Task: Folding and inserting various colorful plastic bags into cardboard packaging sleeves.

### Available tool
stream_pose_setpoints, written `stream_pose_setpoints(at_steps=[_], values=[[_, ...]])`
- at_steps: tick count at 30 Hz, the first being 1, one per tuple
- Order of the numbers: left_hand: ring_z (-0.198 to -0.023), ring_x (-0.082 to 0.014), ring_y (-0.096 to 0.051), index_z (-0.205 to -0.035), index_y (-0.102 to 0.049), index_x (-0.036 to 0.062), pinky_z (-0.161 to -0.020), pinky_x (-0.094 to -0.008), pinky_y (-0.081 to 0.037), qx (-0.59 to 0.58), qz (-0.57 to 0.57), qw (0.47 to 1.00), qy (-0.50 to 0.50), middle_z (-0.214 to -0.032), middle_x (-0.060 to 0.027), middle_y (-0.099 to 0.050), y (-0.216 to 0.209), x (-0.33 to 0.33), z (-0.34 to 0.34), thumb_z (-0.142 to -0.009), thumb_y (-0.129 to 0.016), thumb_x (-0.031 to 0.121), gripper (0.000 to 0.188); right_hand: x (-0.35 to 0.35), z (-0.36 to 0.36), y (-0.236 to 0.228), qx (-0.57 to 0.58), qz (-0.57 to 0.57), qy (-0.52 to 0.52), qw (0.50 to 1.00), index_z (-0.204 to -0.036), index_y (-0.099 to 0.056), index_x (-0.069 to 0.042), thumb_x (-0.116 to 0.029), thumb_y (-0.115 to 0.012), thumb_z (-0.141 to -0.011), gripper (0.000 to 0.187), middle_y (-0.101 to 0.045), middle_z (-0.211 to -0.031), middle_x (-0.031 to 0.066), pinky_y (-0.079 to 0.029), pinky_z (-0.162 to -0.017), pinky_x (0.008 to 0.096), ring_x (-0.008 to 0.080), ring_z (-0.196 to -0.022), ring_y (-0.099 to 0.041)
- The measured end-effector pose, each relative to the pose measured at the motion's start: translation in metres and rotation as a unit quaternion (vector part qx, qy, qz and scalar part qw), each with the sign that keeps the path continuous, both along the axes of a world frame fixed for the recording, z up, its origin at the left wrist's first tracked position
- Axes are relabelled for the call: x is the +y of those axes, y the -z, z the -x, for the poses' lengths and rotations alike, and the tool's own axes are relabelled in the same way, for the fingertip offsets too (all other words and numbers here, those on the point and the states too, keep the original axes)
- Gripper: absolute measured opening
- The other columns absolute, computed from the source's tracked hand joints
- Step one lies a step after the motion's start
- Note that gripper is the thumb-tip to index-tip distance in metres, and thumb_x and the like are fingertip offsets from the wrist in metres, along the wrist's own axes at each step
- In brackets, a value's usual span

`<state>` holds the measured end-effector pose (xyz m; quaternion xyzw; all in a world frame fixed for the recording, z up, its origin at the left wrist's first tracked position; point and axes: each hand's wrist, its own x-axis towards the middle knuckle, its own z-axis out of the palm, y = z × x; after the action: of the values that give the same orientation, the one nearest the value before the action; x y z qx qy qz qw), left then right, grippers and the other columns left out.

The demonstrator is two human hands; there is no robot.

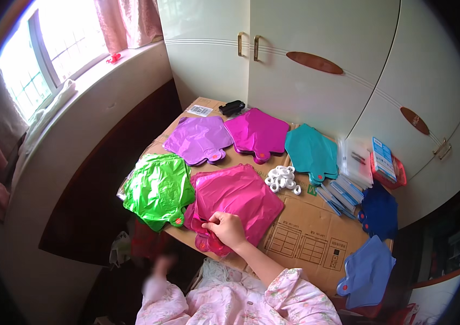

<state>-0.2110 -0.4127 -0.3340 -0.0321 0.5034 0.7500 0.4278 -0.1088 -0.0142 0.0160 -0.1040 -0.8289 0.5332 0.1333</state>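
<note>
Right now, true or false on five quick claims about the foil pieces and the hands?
1. The right hand pinches the stack of pink foil balloons. True.
2. The shiny green foil balloon lies right of the pink stack. False: left of it.
3. The white plastic rings sit on the cardboard sheet. True.
4. The left hand rests on the teal foil balloon. False: it is low, blurred, off the cardboard.
5. Cupboard doors are open. False: shut.

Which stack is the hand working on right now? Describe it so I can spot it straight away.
On the flattened brown cardboard sheet, look to the near edge, just right of the crinkled green foil pile. The right hand pinches the neck of the hot-pink foil balloon stack. It is the pink pile nearest the person; the magenta pile lies farther back.
</note>
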Motion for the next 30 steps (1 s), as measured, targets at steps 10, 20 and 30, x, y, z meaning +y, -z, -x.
stream_pose_setpoints(at_steps=[10,20,30], values=[[-0.064,-0.0151,-0.054,-0.081,-0.056,0.0066,-0.06,-0.0263,-0.044,0.297,0.35,0.763,-0.455,-0.07,-0.0022,-0.054,-0.101,0.084,0.004,-0.093,-0.057,0.022,0.019,0.011,0.0,0.003,-0.028,-0.006,0.025,0.999,-0.073,-0.062,-0.003,-0.032,-0.08,-0.068,0.035,-0.063,-0.065,0.0141,-0.048,-0.058,0.0391,0.0279,-0.062,-0.064],[-0.098,-0.0271,-0.058,-0.096,-0.064,0.0061,-0.091,-0.0415,-0.039,0.783,0.164,0.594,0.084,-0.096,-0.0093,-0.064,-0.404,0.251,-0.041,-0.086,-0.054,0.012,0.016,0.015,-0.001,0.005,-0.025,-0.014,0.037,0.999,-0.074,-0.062,-0.003,-0.034,-0.081,-0.068,0.037,-0.064,-0.068,0.0138,-0.049,-0.059,0.0377,0.0269,-0.063,-0.065],[-0.082,-0.0288,-0.061,-0.09,-0.058,0.0058,-0.078,-0.038,-0.045,0.826,0.241,0.487,0.152,-0.1,-0.011,-0.062,-0.362,0.269,-0.003,-0.086,-0.059,0.028,0.023,0.033,0.001,0.012,-0.005,0.154,0.012,0.988,-0.087,-0.062,-0.003,-0.021,-0.074,-0.081,0.023,-0.063,-0.073,0.0034,-0.047,-0.06,0.0276,0.0098,-0.067,-0.058]])
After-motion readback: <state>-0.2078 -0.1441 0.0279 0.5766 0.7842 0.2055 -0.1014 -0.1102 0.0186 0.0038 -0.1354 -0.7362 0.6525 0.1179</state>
